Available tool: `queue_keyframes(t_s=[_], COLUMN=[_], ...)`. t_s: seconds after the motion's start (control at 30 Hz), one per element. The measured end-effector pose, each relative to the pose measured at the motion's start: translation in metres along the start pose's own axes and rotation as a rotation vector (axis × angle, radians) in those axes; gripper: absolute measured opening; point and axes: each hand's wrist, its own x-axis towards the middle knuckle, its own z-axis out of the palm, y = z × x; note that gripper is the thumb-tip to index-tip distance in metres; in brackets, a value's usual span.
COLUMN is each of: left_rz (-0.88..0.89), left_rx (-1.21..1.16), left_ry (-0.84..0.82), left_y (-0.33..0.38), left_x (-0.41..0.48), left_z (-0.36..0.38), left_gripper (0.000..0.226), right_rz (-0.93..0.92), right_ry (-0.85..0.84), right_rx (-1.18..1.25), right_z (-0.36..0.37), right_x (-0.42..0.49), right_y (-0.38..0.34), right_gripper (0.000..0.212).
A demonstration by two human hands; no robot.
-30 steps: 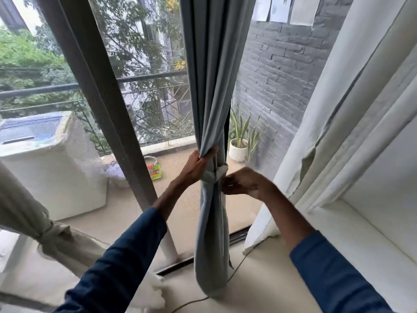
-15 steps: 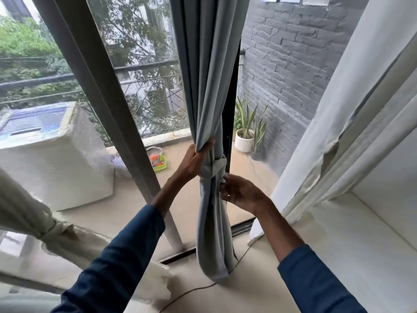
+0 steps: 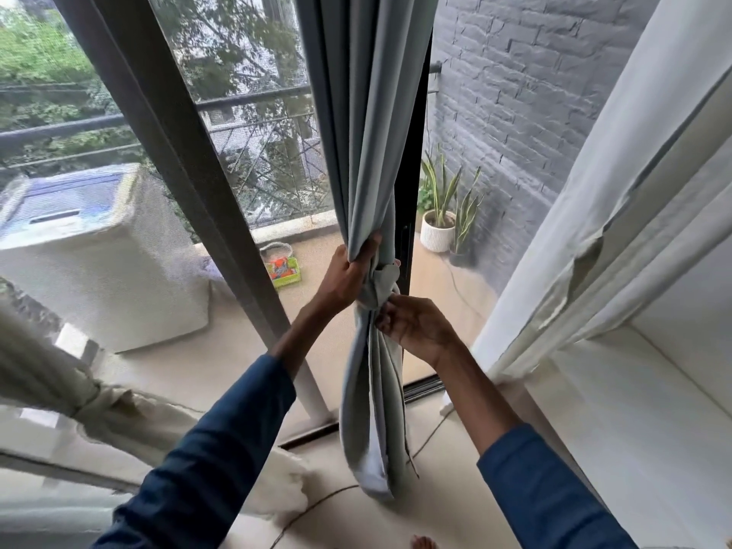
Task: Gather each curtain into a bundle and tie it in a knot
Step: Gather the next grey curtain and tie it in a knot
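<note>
Beyond the glass door (image 3: 257, 172) a balcony (image 3: 431, 271) is seen, its washing machine (image 3: 91, 251) blurred. At the lower left a cream curtain (image 3: 47, 374), already knotted, is cut off by the view's edge. At centre the grey curtain (image 3: 368, 132) hangs gathered; it is gripped just above its knot (image 3: 380, 285) by the left hand (image 3: 348, 275), fingers (image 3: 362, 251) curled round the bundle. Fabric just below the knot is pinched by the right hand (image 3: 416, 330), whose fingertips are partly hidden. A white curtain (image 3: 633, 192) covers the right.
</note>
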Motion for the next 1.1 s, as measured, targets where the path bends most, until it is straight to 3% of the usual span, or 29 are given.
queue_keyframes(t_s=[0.2, 0.47, 0.83, 0.93, 1.03, 1.1], left_rz=[0.079, 0.127, 0.144, 0.194, 0.082, 0.005], left_rx=[0.030, 0.065, 0.355, 0.714, 1.149, 1.228], left_ry=[-0.106, -0.190, -0.105, -0.082, -0.023, -0.011], left_y=[0.012, 0.016, -0.021, -0.026, -0.035, -0.040], left_x=[-0.006, -0.012, -0.025, -0.033, -0.044, -0.050], left_z=[-0.008, -0.008, 0.012, 0.003, -0.006, -0.007], left_gripper=[0.037, 0.017, 0.040, 0.062, 0.077, 0.079], right_rz=[0.018, 0.047, -0.090, -0.122, -0.163, -0.191], right_ry=[0.097, 0.575, 0.639, 0.596, 0.607, 0.646], right_rx=[-0.031, -0.101, -0.083, -0.080, -0.086, -0.086], right_z=[-0.011, -0.067, -0.053, -0.049, -0.050, -0.053], right_x=[0.002, -0.001, -0.007, -0.010, -0.012, -0.013], right_y=[0.001, 0.034, 0.036, 0.032, 0.027, 0.024], right_gripper=[0.007, 0.010, 0.007, 0.007, 0.009, 0.013])
